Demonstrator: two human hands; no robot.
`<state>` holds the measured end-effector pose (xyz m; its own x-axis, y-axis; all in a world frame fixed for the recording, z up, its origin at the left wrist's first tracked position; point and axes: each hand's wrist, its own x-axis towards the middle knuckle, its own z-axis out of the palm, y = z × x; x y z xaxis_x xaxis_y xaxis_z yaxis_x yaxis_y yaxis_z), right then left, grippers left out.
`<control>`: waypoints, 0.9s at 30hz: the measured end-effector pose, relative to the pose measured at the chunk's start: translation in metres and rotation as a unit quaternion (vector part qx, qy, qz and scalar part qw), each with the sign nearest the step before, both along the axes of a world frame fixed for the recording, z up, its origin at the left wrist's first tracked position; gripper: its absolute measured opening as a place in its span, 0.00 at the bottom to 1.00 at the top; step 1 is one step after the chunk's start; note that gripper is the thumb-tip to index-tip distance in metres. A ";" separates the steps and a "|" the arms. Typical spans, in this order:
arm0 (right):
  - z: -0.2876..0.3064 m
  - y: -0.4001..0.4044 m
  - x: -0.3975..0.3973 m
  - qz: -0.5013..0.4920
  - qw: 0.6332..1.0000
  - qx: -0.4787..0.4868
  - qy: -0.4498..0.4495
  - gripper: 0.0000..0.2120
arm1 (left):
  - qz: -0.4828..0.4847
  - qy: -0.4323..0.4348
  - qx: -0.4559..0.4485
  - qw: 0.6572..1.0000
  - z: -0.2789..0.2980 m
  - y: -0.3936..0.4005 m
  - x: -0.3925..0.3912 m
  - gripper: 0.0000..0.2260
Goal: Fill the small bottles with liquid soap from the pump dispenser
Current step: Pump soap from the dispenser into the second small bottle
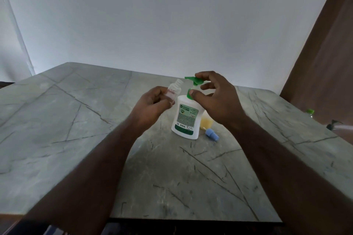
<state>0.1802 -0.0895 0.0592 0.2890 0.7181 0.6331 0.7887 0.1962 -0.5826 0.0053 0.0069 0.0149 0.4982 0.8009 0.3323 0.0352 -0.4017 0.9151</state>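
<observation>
Dispenser [186, 120] stands on veined grey table [76, 120] — white wall [172, 25] behind.

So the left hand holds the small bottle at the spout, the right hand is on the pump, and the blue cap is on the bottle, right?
No: the head view shows the small bottle in the left hand open-necked, the blue cap lying on the table by the dispenser. The right hand is on the pump.

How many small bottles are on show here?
2: a clear bottle in the left hand, and a yellow-filled bottle behind the soap dispenser, partly hidden. Others may hide.
</observation>
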 end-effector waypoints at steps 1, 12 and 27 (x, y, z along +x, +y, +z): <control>-0.001 0.001 0.000 -0.004 1.000 0.005 0.002 0.19 | 0.000 0.003 0.003 1.000 0.000 -0.001 0.000 0.10; -0.012 0.010 0.000 -0.033 0.997 0.067 0.005 0.15 | 0.001 -0.018 0.031 0.999 0.002 -0.003 0.005 0.10; -0.025 0.013 0.003 -0.030 0.997 0.042 -0.048 0.21 | 0.013 -0.018 0.036 0.999 -0.001 0.001 0.007 0.12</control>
